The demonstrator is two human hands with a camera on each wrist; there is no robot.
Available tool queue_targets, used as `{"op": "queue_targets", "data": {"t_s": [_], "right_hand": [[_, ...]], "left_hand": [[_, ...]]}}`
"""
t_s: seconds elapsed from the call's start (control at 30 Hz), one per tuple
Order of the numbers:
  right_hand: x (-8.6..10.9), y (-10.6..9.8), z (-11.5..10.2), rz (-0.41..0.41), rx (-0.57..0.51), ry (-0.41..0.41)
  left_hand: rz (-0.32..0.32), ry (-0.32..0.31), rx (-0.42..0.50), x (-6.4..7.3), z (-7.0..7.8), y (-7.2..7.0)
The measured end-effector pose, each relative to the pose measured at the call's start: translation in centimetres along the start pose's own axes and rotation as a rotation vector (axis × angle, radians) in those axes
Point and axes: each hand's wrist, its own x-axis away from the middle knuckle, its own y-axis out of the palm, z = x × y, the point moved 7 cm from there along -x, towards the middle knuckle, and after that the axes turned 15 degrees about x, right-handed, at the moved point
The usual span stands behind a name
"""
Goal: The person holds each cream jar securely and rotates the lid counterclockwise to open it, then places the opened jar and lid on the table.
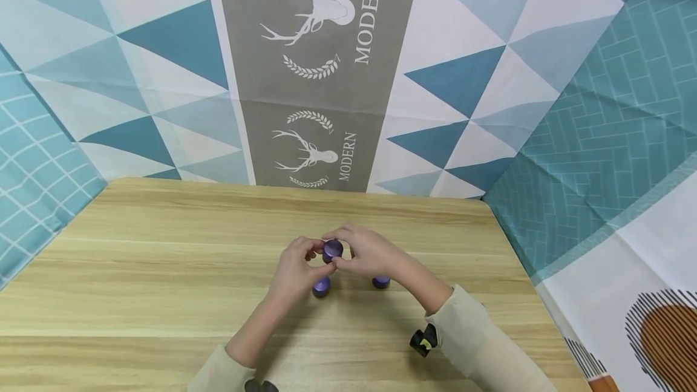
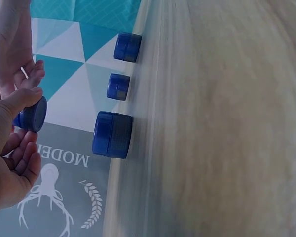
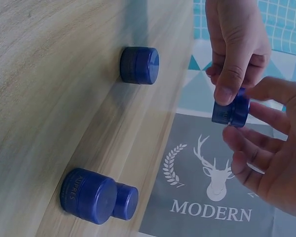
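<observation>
Both hands meet around a small, dark blue-purple cosmetic jar (image 1: 333, 250), raised above the wooden table. My left hand (image 1: 294, 271) pinches the jar's body between thumb and fingers. From the other side, my right hand (image 1: 370, 251) grips the same jar (image 3: 231, 111) at its lid end with thumb and fingertips. Lid and body sit together, with a thin seam between them. Below the hands stand three more jars of like colour: a large one (image 2: 112, 134), a small one (image 2: 118, 86) and a medium one (image 2: 128, 47). Lettering reading AUPRES marks the large jar (image 3: 89, 196).
The light wooden table (image 1: 136, 295) reaches back to a wall cloth (image 1: 321, 89) with triangles, deer heads and the word MODERN. Teal patterned cloth (image 1: 610, 107) hangs at the right. A black wrist mount (image 1: 423, 340) shows by the right sleeve.
</observation>
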Motion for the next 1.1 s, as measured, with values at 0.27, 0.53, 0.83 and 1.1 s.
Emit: {"op": "queue_targets", "data": {"t_s": [0.27, 0.53, 0.83, 1.1], "right_hand": [[-0.18, -0.19, 0.56, 0.026, 0.009, 0.062], [-0.27, -0.09, 0.32, 0.017, 0.042, -0.009], [-0.26, -0.17, 0.88, 0.020, 0.011, 0.066], [-0.21, 0.02, 0.49, -0.015, 0.039, -0.005]], "left_hand": [[-0.006, -0.029, 0.018, -0.10, -0.25, -0.03], [-0.007, -0.027, 0.022, -0.23, -0.22, 0.08], [-0.007, -0.034, 0.000, -0.37, -0.14, 0.13], [-0.012, -0.046, 0.005, -0.37, -0.16, 0.29]]}}
